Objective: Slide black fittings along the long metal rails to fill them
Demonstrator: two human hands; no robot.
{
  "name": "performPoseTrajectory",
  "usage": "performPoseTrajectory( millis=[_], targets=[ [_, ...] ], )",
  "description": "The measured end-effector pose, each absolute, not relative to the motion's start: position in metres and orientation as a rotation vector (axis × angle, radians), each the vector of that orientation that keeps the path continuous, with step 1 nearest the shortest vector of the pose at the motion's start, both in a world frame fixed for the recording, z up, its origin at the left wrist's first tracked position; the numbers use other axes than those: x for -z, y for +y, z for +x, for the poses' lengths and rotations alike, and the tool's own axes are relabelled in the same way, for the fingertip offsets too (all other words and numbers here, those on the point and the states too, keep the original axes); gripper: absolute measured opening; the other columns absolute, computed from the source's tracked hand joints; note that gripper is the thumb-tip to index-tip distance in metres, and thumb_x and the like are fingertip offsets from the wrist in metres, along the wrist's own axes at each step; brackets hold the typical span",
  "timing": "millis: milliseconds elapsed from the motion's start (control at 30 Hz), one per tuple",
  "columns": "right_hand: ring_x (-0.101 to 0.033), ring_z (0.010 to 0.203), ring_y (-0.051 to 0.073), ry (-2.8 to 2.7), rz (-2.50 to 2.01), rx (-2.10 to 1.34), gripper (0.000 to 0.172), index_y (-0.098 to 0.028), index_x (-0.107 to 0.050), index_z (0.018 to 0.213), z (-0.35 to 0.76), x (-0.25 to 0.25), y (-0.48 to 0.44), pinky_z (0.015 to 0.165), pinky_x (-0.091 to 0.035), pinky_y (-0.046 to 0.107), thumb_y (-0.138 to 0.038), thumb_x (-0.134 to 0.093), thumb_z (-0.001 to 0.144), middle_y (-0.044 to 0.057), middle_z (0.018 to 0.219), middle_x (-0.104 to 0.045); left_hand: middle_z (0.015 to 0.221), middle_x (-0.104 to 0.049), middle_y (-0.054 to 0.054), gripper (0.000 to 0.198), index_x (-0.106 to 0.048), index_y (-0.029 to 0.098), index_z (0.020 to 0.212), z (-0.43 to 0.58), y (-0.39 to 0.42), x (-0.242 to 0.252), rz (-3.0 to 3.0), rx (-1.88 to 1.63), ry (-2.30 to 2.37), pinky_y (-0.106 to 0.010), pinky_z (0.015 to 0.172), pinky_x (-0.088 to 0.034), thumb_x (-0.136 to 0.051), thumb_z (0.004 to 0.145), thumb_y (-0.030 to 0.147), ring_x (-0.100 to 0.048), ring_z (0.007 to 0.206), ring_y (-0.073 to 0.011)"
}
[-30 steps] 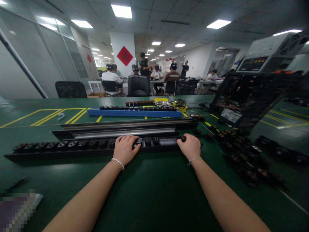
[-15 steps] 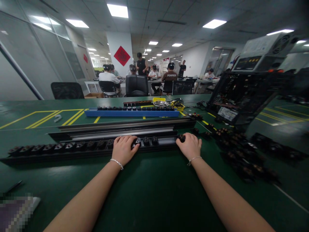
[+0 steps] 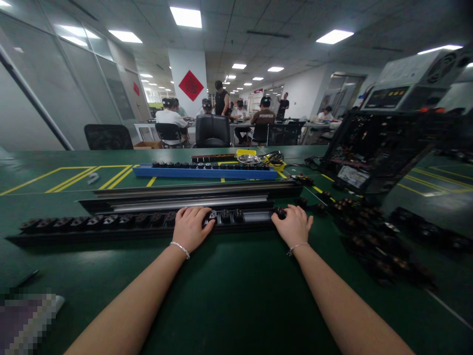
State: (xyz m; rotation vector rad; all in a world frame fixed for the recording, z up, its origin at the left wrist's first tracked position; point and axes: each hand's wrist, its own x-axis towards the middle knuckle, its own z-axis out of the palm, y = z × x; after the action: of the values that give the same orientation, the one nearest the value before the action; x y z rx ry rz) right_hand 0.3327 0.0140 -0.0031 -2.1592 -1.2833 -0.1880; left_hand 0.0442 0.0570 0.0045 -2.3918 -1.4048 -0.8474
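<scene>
A long black channel rail (image 3: 121, 236) lies across the table in front of me, with a row of black socket modules (image 3: 109, 220) set along it. My left hand (image 3: 191, 228) grips the rail near its middle, thumb on the near side and fingers over the top, hiding the part beneath. At the rail's right end my right hand (image 3: 293, 224) is closed on a black socket module (image 3: 280, 213), which the fingers partly cover. Between my hands, two or three modules stand beside my left thumb, followed by a bare grey stretch of channel (image 3: 256, 217).
Behind the rail lie more black channel pieces (image 3: 188, 202) and a blue rail (image 3: 203, 173) filled with modules. Loose black modules (image 3: 373, 236) are heaped at right, below an open computer case (image 3: 369, 148). A pixelated object (image 3: 25, 323) sits at lower left. People sit at tables beyond.
The whole view has shifted slightly, so things appear a little farther right. Both hands keep the same hold on the rail and module.
</scene>
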Motion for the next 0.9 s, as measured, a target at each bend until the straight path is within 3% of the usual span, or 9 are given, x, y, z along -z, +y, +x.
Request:
performPoseTrajectory(
  millis=[333,433,567,700,900],
  targets=[
    [-0.040,0.118,0.027,-1.262,-2.167,0.155,0.032,-0.017,-0.062,0.088,0.332,-0.002,0.012,0.103,-0.010,0.060,-0.040,-0.046,0.073,0.010,0.120,-0.055,0.106,-0.064,-0.006,0.027,-0.060,0.025,0.104,0.046,0.055,-0.004,-2.323,0.903,-1.363,-0.050,0.100,-0.023,-0.050,0.083,0.039,-0.051,0.107,-0.0262],
    [-0.039,0.118,0.028,-1.254,-2.176,0.134,0.033,-0.017,-0.062,0.089,0.333,-0.003,0.011,0.102,-0.015,0.060,-0.041,-0.045,0.073,0.011,0.123,-0.053,0.113,-0.061,-0.009,0.032,-0.058,0.022,0.111,0.046,0.053,-0.006,-2.296,0.938,-1.279,-0.047,0.096,-0.030,-0.050,0.083,0.036,-0.049,0.111,-0.0276],
    [-0.040,0.117,0.028,-1.265,-2.180,0.146,0.033,-0.018,-0.062,0.089,0.334,-0.002,0.011,0.101,-0.021,0.055,-0.041,-0.045,0.073,0.011,0.123,-0.053,0.110,-0.062,-0.009,0.030,-0.058,0.019,0.112,0.048,0.050,-0.006,-2.463,0.893,-0.996,-0.038,0.088,-0.040,-0.047,0.086,0.028,-0.053,0.100,-0.0222],
    [-0.042,0.115,0.027,-1.264,-2.187,0.158,0.035,-0.017,-0.063,0.090,0.335,-0.003,0.011,0.099,-0.024,0.050,-0.041,-0.044,0.073,0.012,0.122,-0.053,0.101,-0.064,-0.007,0.025,-0.062,0.020,0.104,0.053,0.048,-0.003,-2.588,0.751,-0.814,-0.036,0.083,-0.043,-0.043,0.088,0.024,-0.054,0.096,-0.0206],
    [-0.044,0.113,0.028,-1.254,-2.179,0.163,0.037,-0.015,-0.064,0.091,0.339,-0.004,0.010,0.096,-0.029,0.045,-0.040,-0.044,0.073,0.012,0.121,-0.053,0.106,-0.063,-0.008,0.033,-0.058,0.021,0.114,0.056,0.046,-0.001,-2.585,0.610,-0.859,-0.036,0.074,-0.043,-0.043,0.086,0.015,-0.054,0.094,-0.0214]
  ],
)
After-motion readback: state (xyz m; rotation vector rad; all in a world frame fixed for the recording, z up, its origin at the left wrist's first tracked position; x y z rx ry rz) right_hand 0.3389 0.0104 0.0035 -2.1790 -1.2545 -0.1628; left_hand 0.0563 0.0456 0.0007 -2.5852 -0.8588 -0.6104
